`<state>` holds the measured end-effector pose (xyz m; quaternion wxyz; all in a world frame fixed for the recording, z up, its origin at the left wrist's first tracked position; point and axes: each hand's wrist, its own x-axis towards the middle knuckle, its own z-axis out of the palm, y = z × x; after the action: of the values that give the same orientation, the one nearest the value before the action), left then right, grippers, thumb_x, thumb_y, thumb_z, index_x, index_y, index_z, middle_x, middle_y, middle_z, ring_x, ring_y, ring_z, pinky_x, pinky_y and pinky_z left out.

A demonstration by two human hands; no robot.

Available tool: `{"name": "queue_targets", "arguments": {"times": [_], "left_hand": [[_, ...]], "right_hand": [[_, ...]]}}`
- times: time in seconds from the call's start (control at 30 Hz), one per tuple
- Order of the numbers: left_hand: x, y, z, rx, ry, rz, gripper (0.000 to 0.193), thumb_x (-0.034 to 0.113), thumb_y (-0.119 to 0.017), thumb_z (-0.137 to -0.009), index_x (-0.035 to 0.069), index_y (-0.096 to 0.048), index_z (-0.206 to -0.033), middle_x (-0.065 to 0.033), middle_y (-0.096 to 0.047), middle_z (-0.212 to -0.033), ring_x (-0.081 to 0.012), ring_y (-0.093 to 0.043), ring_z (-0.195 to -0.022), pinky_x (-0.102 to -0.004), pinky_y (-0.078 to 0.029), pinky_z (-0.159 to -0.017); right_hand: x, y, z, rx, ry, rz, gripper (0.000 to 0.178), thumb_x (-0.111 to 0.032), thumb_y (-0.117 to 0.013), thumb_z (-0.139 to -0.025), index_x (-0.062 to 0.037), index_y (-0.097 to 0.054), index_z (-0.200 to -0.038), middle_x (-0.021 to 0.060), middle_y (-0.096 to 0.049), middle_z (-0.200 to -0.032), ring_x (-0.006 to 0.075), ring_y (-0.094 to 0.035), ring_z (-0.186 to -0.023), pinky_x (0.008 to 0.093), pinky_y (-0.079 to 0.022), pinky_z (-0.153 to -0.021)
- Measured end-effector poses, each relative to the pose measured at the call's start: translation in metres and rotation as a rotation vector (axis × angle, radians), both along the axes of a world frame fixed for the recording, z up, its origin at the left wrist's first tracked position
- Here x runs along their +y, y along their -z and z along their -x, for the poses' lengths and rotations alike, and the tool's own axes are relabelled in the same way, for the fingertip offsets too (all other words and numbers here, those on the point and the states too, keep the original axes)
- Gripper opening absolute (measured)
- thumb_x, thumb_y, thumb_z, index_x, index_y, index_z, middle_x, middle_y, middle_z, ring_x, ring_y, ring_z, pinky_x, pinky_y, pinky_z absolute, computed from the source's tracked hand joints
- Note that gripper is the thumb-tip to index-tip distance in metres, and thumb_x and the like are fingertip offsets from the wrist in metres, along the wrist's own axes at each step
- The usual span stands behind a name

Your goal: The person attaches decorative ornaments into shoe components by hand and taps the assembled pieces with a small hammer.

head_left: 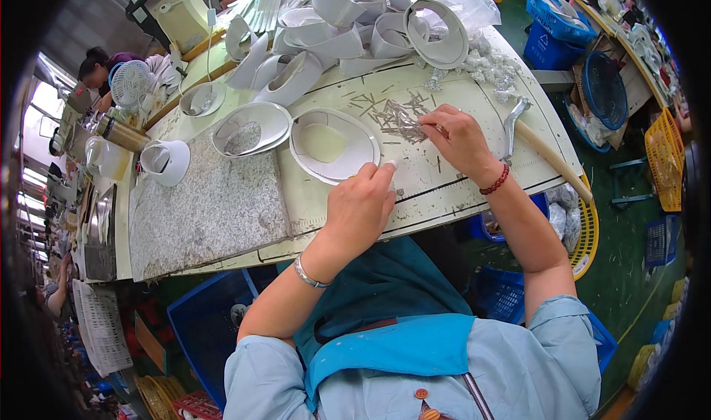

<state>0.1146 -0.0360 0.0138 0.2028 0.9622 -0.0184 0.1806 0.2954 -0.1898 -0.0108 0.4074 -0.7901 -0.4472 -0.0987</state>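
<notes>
My left hand (361,209) is closed, with its fingertips beside the right edge of a white oval ring-shaped piece (370,144) lying on the table. A small white bit shows at those fingertips, too small to name. Over a loose pile of thin metal nail-like pins (400,121), my right hand (461,142) pinches thumb and fingers together; what is between them cannot be made out. A second white oval piece (275,116) lies partly on a speckled stone slab (215,198). To the right of my right hand lies a hammer with a metal head (511,127) and wooden handle (552,157).
Many white curved pieces (326,31) are heaped at the back of the pale table (444,194), with crumpled clear plastic (492,68) beside them. A small white piece (164,161) stands on the slab's left. Blue baskets (503,294) and a yellow basket (589,231) sit below the edge. Another person works far left.
</notes>
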Motion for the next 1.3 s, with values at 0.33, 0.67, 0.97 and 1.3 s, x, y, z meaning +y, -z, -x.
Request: {"name": "queue_targets", "arguments": {"times": [0.33, 0.67, 0.97, 1.3], "left_hand": [[0.015, 0.009, -0.006, 0.317, 0.185, 1.096, 0.021, 0.007, -0.075, -0.085, -0.002, -0.072, -0.103, -0.0002, -0.058, -0.089, -0.0043, -0.053, -0.070, -0.0203, -0.046, -0.063], [0.011, 0.005, -0.011, 0.302, 0.034, 1.406, 0.015, 0.014, -0.070, -0.092, 0.002, -0.070, -0.101, -0.0019, -0.066, -0.075, -0.0079, -0.061, -0.062, -0.0184, -0.044, -0.053], [0.012, 0.007, -0.018, 0.284, 0.062, 1.678, 0.016, 0.008, -0.067, -0.092, -0.001, -0.066, -0.105, -0.0072, -0.070, -0.083, -0.0121, -0.067, -0.069, -0.0216, -0.052, -0.056], [0.011, 0.010, -0.021, 0.206, 0.021, 1.731, 0.013, 0.017, -0.061, -0.098, 0.005, -0.059, -0.100, -0.0057, -0.067, -0.085, -0.0130, -0.068, -0.069, -0.0224, -0.048, -0.052]], "right_hand": [[0.001, -0.008, 0.005, 0.049, 0.076, 0.072, 0.014, -0.016, -0.065, -0.090, -0.0029, -0.067, -0.086, 0.0112, -0.067, -0.082, 0.0296, -0.065, -0.074, 0.0392, -0.050, -0.067], [-0.003, 0.000, -0.002, 0.032, 0.017, -0.049, 0.011, -0.006, -0.065, -0.086, 0.0000, -0.069, -0.094, 0.0145, -0.069, -0.080, 0.0313, -0.066, -0.069, 0.0364, -0.052, -0.066], [-0.005, -0.011, 0.003, 0.471, 0.011, -0.221, 0.020, -0.007, -0.063, -0.092, 0.0013, -0.070, -0.110, 0.0096, -0.074, -0.087, 0.0086, -0.066, -0.071, 0.0232, -0.052, -0.060], [-0.011, -0.029, 0.021, 0.902, -0.157, -0.333, 0.024, -0.013, -0.063, -0.096, 0.0023, -0.066, -0.115, 0.0131, -0.074, -0.098, 0.0157, -0.072, -0.083, 0.0246, -0.057, -0.061]]}}
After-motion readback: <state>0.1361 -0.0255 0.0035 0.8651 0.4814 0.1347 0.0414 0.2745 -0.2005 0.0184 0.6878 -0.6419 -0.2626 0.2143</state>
